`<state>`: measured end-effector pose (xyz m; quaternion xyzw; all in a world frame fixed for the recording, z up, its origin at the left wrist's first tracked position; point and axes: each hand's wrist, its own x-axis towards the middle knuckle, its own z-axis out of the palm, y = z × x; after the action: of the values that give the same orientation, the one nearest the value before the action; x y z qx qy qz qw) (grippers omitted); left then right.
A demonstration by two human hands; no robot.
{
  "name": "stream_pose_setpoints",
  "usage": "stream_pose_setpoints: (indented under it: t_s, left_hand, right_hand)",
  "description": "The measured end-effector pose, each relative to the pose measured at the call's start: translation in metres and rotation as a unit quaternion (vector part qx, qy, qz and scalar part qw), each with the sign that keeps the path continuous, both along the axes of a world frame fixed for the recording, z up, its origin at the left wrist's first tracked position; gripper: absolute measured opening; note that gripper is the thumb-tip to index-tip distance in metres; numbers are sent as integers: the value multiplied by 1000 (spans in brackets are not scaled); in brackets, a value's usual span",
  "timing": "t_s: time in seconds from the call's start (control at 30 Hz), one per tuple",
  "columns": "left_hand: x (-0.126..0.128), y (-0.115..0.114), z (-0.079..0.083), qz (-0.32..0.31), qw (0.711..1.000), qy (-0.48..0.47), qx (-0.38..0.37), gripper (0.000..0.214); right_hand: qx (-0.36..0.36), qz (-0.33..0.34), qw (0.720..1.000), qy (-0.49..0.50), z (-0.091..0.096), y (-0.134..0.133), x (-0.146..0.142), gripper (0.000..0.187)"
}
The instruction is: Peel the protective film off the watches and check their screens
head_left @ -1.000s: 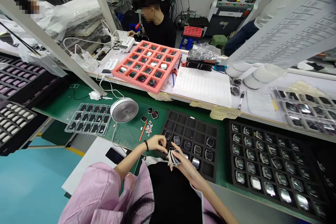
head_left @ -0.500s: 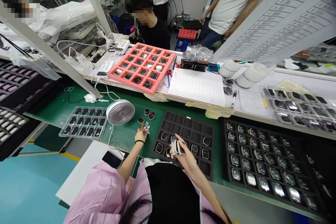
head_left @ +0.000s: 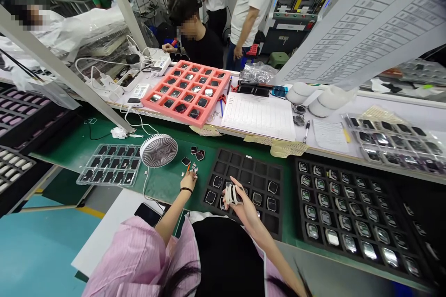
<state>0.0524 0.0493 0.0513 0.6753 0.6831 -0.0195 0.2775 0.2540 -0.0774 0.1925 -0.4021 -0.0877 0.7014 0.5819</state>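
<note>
My left hand (head_left: 189, 181) is closed around a thin orange stick-like tool (head_left: 188, 168), with its tip pointing away from me. Small whitish pieces (head_left: 194, 168) lie on the green mat by those fingers, and a dark square watch face (head_left: 186, 161) sits just beyond. In my right hand (head_left: 241, 199) I grip a pale silver watch case (head_left: 230, 194), held tilted above a black foam tray (head_left: 245, 177); whether it is one case or two stacked I cannot tell. Square watch parts (head_left: 257, 198) fill some of that tray's pockets, partly hidden by this hand.
A small white fan (head_left: 159, 151) stands beside a clear tray (head_left: 108, 165) of dark parts. On the shelf ahead are a pink foam tray (head_left: 163, 112) and paper sheets (head_left: 258, 116). Another black tray (head_left: 302, 236) with watch cases lies right. A phone (head_left: 147, 214) rests near my left forearm.
Both hands keep their grips, with little movement against the mat. The view has shifted slightly. Behind the bench, a standing person in white has moved left, uncovering a machine.
</note>
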Motion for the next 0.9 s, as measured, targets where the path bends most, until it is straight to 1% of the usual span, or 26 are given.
stream_pose_setpoints:
  t_s: [0.1,0.27,0.33,0.4,0.47,0.53,0.67,0.7,0.73,0.77,0.83,0.9]
  left_hand:
    - [1,0,0,15,1000,-10,0,19]
    - [3,5,3,37,998,-43,4,25]
    - [2,8,9,43,997,-66,8,25]
    - [2,8,19,47,994,-96,19,20]
    - [6,5,34,48,989,-137,39,13]
    - [15,-2,55,39,979,-194,58,16]
    - [44,-29,107,-1,943,-329,52,21]
    - [51,-36,120,-5,928,-369,47,25]
    - [58,-42,132,14,893,-449,25,27]
    - [65,-48,143,35,865,-501,4,27]
    - [75,-55,160,78,821,-565,-20,26]
    - [83,-59,169,107,801,-589,-18,24]
  right_hand:
    - [-1,-2,1000,-2,0,0,0,63]
    - [-1,-1,1000,-2,2,-1,0,57]
    - [4,-5,1000,-2,2,-1,0,56]
    - [10,-12,1000,-3,1,0,0,56]
    - [18,-23,1000,-9,2,1,-1,56]
    - [30,-41,999,-22,3,3,-3,56]
    - [55,-83,993,-59,6,7,-9,54]
    - [58,-92,992,-68,7,8,-10,53]
    - [59,-101,990,-77,8,8,-11,52]
    - [61,-109,988,-85,9,8,-12,52]
    - [65,-125,985,-104,11,8,-13,52]
    - [70,-136,980,-129,12,8,-14,53]
